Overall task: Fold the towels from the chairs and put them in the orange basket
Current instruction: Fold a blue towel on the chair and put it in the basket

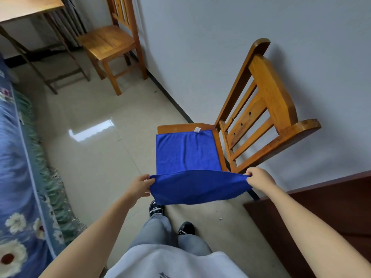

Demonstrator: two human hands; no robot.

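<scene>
Glossy beige tiles surround our wooden slat-back chair (pixel 247 117); we pinch the blue microfibre towel's (pixel 186 151) near corners, left hand (pixel 140 186) and right hand (pixel 261 179), far half flat on the seat.

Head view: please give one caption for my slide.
Both hands, left and right, lift the blue towel's near edge over the wooden chair.

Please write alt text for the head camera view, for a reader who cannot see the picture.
A person's left hand and right hand each pinch a near corner of a blue towel, lifting that edge while the rest lies flat on a wooden chair by a white wall. A second wooden chair stands farther back beside a table.
</scene>
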